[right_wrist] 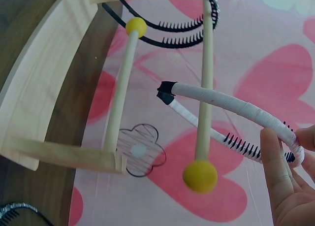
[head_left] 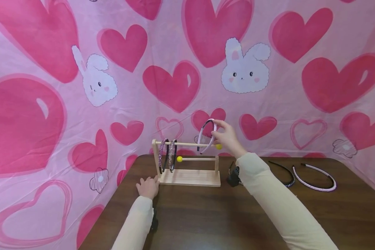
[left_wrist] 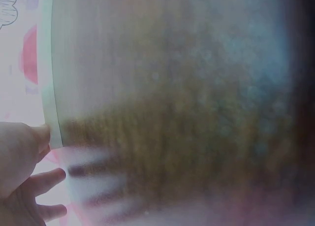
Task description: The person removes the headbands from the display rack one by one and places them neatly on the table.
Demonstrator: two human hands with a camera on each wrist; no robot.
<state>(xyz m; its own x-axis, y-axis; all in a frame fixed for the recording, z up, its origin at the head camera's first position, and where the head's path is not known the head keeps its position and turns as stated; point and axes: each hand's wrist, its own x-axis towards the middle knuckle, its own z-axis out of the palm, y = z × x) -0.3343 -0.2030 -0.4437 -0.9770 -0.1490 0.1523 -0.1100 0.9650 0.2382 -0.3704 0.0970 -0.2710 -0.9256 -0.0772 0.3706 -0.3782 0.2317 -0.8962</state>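
The right hand [head_left: 228,137] pinches a pink headband [head_left: 206,135] by its arch, holding it over the upper rod [head_left: 187,143] of the wooden headband stand [head_left: 189,177]. The right wrist view alone shows the band's black comb teeth and black tip, its two ends straddling the rod near the yellow ball end [right_wrist: 200,176]. The left hand [head_left: 148,186] rests with fingers relaxed on the desk [head_left: 206,215] against the stand's base; its wrist view is mostly blur. Only the head view shows two glittery headbands [head_left: 167,156] hanging on the rod, and a black headband [head_left: 284,172] and another pink headband [head_left: 315,177] lying on the desk to the right.
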